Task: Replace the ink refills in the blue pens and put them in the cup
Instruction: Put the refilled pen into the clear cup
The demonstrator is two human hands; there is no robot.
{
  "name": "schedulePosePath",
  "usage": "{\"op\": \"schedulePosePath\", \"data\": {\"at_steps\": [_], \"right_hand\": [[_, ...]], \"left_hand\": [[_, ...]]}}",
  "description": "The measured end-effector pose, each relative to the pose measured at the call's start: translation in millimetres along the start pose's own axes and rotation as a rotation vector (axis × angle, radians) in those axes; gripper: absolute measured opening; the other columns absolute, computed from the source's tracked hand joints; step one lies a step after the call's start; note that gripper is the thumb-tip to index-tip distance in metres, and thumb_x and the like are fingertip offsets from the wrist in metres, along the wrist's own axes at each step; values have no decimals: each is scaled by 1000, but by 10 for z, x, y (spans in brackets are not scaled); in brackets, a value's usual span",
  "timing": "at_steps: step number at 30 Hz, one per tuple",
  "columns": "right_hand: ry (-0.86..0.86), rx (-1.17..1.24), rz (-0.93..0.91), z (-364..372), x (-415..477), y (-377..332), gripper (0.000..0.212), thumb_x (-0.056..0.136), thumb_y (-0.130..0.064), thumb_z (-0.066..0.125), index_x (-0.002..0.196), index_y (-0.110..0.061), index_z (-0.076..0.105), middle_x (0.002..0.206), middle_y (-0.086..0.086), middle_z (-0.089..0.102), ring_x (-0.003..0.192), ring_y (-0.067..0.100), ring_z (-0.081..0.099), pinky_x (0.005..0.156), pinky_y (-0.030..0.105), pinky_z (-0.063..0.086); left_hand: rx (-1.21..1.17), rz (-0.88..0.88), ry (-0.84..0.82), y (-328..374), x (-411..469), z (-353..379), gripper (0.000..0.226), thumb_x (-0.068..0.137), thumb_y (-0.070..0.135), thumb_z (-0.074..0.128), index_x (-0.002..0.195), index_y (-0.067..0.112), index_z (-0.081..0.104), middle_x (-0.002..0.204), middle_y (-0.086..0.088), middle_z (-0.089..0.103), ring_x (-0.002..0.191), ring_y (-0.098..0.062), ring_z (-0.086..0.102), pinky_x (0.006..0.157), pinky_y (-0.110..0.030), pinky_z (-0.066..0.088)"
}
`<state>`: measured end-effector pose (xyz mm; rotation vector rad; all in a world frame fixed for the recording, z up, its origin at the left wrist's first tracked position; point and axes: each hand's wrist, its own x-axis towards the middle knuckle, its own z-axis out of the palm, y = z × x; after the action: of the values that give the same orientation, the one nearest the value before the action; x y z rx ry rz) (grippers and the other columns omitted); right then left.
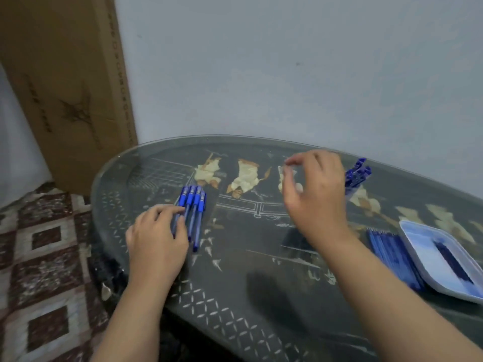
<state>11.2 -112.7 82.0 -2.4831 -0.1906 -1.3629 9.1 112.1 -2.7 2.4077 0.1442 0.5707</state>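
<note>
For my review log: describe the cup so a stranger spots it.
On the dark glass-topped table, look at the far edge behind the right hand. The clear cup there alone has blue pens standing in it; the other pens lie flat.

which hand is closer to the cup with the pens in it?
Right. The right hand is raised just left of the cup, partly covering it in view. The left hand is far across the table, fingers on the loose pens.
</note>
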Motion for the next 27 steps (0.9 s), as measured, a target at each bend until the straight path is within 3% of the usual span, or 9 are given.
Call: {"op": "schedulePosePath", "data": {"at_steps": [5,10,15,18,21,24,27], "right_hand": [[-601,324,566,566,-326,-761,15,94,-20,63,99,-12,75,95,2,71,91,16,63,79,24,46],[-725,315,859,974,-330,-978,19,92,-23,67,108,-14,68,109,5,67,102,22,62,74,24,40],[-732,193,876,1082,-305,-1035,10,90,-18,64,96,-11,66,86,-1,58,81,20,55,65,26,41],[-744,153,872,1101,-284,-1062,11,88,-13,60,94,-11,69,88,2,62,78,22,56,60,25,40],[-745,166,875,1085,-266,-1081,17,92,-15,60,107,-16,67,92,-1,57,84,19,53,69,27,42],[-712,197,881,1078,-286,-1075,30,92,-16,61,120,-25,67,111,0,66,98,21,62,71,26,45],[-695,244,868,1056,-289,-1033,36,92,-14,58,124,-30,67,108,1,70,79,18,61,53,21,39]], "left_hand": [[-3,-92,-29,-185,21,-75,27,97,13,50,119,20,64,124,-4,61,120,-28,51,103,-47,35],[44,-127,-36,-183,12,-66,31,98,20,46,126,24,58,126,2,61,124,-22,47,107,-40,27],[62,-147,-39,-175,17,-58,33,99,25,44,130,27,56,128,5,60,126,-18,45,108,-38,26],[47,-134,-39,-181,5,-64,34,99,25,44,130,29,56,126,7,61,125,-17,45,109,-38,26],[43,-110,-28,-193,-5,-64,33,99,26,44,129,32,57,125,9,61,124,-16,44,108,-38,25],[30,-107,-30,-203,-6,-59,33,99,25,45,129,32,57,124,9,61,123,-17,44,108,-38,26],[29,-102,-34,-212,1,-48,33,98,26,45,129,32,57,126,9,60,125,-17,43,109,-38,25]]}}
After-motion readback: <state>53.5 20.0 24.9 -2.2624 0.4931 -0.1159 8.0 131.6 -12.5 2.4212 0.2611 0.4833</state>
